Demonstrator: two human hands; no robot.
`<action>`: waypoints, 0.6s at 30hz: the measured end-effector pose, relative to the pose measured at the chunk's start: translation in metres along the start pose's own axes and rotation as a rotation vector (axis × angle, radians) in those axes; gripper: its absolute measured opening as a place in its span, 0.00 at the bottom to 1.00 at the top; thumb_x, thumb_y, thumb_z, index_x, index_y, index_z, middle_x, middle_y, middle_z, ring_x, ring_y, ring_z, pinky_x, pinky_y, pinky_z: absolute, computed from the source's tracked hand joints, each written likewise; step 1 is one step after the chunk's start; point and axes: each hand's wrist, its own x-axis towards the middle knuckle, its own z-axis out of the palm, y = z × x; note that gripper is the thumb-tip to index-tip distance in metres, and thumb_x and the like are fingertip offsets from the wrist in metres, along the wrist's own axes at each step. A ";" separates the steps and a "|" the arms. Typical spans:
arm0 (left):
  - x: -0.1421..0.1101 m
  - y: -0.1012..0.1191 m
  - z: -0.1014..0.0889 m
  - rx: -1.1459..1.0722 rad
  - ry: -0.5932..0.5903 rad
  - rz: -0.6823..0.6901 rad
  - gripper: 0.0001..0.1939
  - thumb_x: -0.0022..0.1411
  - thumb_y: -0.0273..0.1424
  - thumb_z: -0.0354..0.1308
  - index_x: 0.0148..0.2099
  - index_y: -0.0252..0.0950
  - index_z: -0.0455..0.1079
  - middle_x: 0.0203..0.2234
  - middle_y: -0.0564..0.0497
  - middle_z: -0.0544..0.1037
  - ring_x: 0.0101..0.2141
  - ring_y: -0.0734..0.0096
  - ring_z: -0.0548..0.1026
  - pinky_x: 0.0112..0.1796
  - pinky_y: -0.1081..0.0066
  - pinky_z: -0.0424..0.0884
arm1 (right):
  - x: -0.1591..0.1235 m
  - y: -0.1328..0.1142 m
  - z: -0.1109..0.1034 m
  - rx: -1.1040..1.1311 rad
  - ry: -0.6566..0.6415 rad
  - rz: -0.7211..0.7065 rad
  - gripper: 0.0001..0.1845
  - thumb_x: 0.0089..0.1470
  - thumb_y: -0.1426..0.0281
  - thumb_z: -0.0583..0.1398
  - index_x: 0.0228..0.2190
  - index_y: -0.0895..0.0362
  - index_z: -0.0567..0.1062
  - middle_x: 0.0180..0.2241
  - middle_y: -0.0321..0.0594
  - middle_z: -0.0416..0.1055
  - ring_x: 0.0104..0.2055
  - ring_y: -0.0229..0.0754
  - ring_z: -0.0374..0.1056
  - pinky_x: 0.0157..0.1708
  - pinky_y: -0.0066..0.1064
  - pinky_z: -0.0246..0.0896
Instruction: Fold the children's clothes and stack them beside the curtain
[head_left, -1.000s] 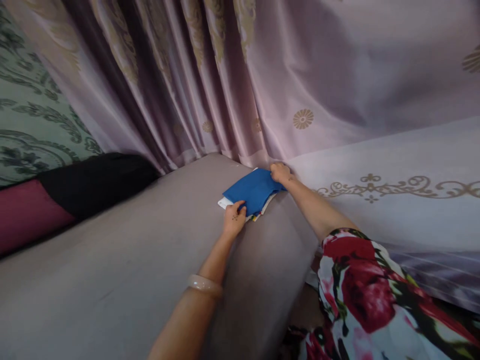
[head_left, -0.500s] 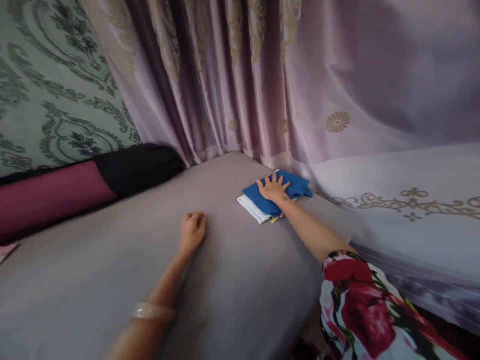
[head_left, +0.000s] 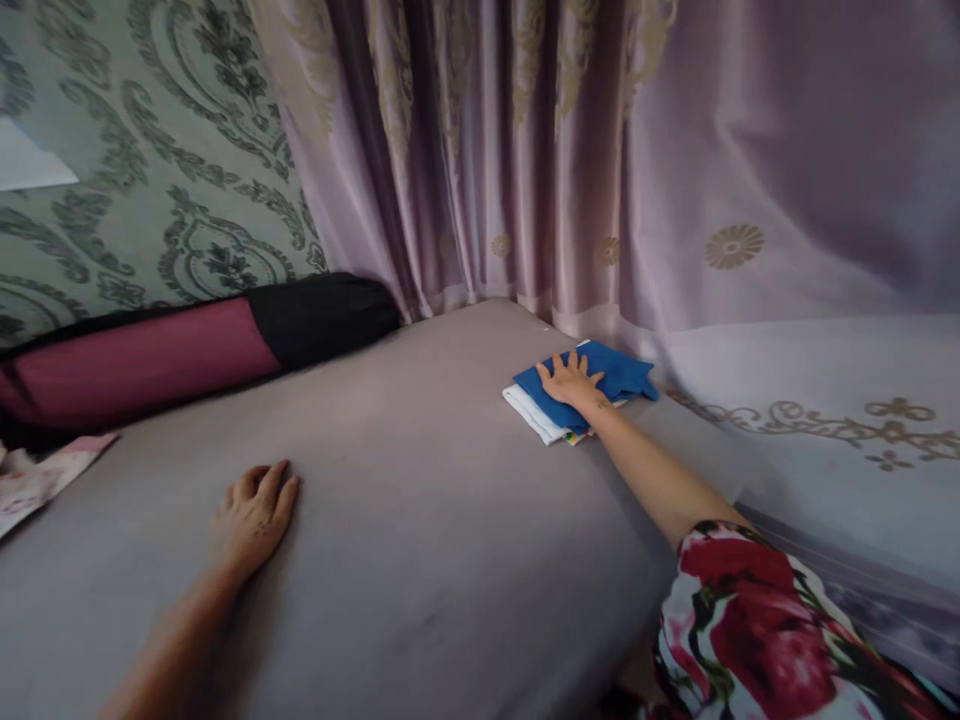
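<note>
Lying spread on the blue cloth [head_left: 628,372], above folded white fabric [head_left: 531,414], is the right hand [head_left: 570,383]; the left hand [head_left: 253,515], loosely spread, is over the grey bed [head_left: 420,500].

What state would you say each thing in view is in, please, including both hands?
Right hand: open, fingers spread, palm down on the blue cloth.
Left hand: fingers loosely curved, holding nothing visible.
Blue cloth: lying flat, right end uneven.
White cloth: folded, partly covered by the blue cloth.
Bolster: lying lengthwise along the patterned wall.
Curtain: hanging, partly gathered in folds.
Pink-and-white cloth: partly out of view.
</note>
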 end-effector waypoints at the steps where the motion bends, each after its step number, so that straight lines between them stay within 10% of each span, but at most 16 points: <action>1: -0.002 0.001 0.000 0.012 -0.001 0.006 0.33 0.67 0.45 0.33 0.64 0.34 0.59 0.58 0.39 0.63 0.57 0.46 0.62 0.56 0.50 0.59 | -0.005 -0.006 0.000 -0.004 -0.011 -0.025 0.38 0.63 0.49 0.38 0.66 0.56 0.50 0.69 0.54 0.35 0.69 0.63 0.29 0.59 0.68 0.28; 18: -0.007 0.004 -0.001 0.040 0.031 0.036 0.32 0.68 0.45 0.32 0.65 0.35 0.58 0.58 0.39 0.63 0.57 0.47 0.62 0.55 0.51 0.60 | -0.034 -0.031 0.035 -0.127 0.129 -0.234 0.32 0.65 0.55 0.39 0.63 0.55 0.58 0.68 0.52 0.42 0.69 0.62 0.29 0.57 0.71 0.28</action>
